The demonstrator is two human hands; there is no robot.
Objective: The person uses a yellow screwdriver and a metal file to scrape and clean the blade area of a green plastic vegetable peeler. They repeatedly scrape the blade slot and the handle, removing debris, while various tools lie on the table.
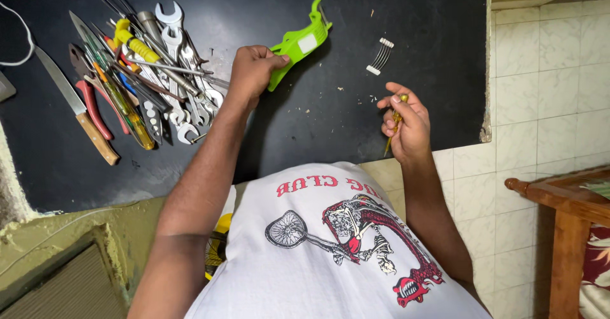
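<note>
My left hand (251, 74) grips the lower end of a bright green plastic tool (298, 42) that lies slanted on the black countertop (381, 14). My right hand (405, 123) is closed around a small screwdriver with a yellow see-through handle (395, 121); its shaft points down toward my body, just off the counter's front edge. A small white comb-like piece with thin wires (380, 56) lies on the counter beyond my right hand, untouched.
A heap of wrenches, screwdrivers and pliers (149, 71) lies left of my left hand. A wooden-handled knife (76, 106) lies further left. Small debris dots the counter. White tiled wall (546, 90) is on the right, with a wooden chair arm (559, 198).
</note>
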